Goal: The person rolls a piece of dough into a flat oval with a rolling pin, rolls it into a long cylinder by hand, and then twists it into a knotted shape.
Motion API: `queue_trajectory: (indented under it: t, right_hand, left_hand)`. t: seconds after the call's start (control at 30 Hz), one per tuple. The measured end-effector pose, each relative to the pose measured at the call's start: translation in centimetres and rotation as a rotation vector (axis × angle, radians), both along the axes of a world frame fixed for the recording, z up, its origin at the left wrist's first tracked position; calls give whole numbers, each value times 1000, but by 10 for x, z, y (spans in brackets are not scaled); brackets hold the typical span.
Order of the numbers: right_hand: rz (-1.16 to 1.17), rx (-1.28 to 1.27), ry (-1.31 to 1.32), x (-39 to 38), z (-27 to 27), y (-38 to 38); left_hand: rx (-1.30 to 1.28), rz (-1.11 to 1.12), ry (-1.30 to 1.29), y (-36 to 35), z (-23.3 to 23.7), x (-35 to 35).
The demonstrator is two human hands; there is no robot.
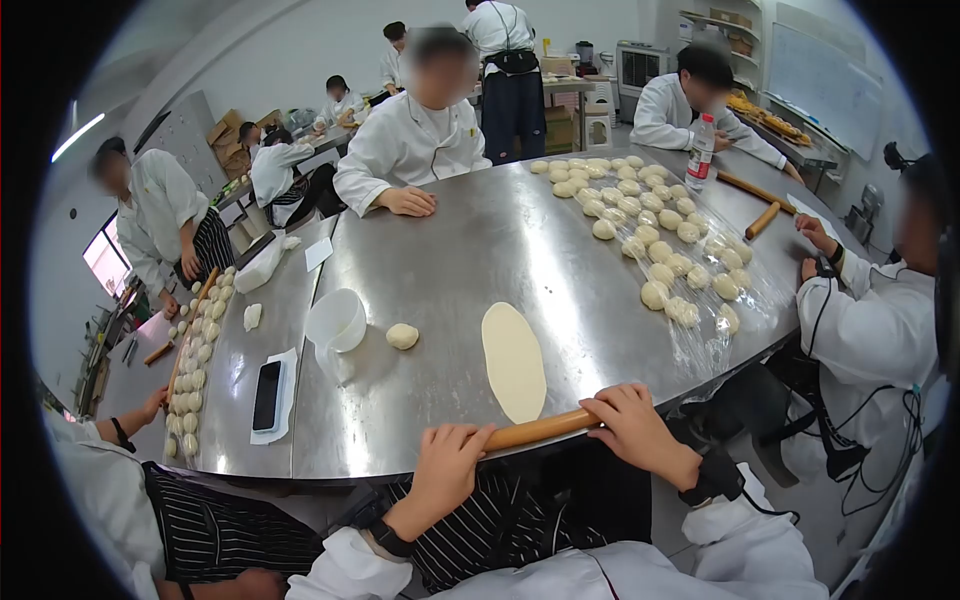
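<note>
A wooden rolling pin (540, 430) lies across the near edge of the steel table, held at both ends. My left hand (447, 467) is closed round its left end, and my right hand (630, 427) grips the right end. Just beyond the pin a long, flat oval of dough (514, 360) stretches away from me, its near tip close to the pin. To the left of that sheet sits one round dough ball (402, 336). Beside the ball stands a translucent white plastic tub (337, 320).
Many dough balls (655, 294) lie under plastic film at right, near a bottle (700, 152) and rolling pins (762, 220). At left are a phone (267, 396) and a row of dough balls (195, 378). People in white jackets surround the steel table (440, 250).
</note>
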State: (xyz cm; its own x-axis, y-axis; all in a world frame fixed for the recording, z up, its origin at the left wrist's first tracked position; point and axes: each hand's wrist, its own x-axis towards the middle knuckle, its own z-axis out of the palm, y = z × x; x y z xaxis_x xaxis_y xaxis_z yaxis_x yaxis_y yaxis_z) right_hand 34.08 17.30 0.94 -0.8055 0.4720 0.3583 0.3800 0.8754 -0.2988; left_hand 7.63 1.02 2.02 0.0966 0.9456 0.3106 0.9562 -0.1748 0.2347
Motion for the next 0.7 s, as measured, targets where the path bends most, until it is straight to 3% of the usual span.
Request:
queue_trajectory:
  t: [0.07,0.2,0.3,0.33,0.47,0.7]
  right_hand:
    - [33,-118,72,-2,6,19]
    - [16,-53,0,-24,28,51]
    - [-185,444,-132,-43,1,61]
    - [-224,411,-239,-44,-6,58]
    - [-164,116,-212,-53,-9,48]
    - [-285,110,-73,-149,-13,167]
  left_hand:
    - [36,-30,-4,13,12,-7]
    - [0,4,-19,45,15,-30]
    - [-21,73,77,62,-5,-45]
    - [-13,100,139,65,-10,-47]
    - [-149,108,93,71,-22,-25]
    - [70,243,188,184,-17,-67]
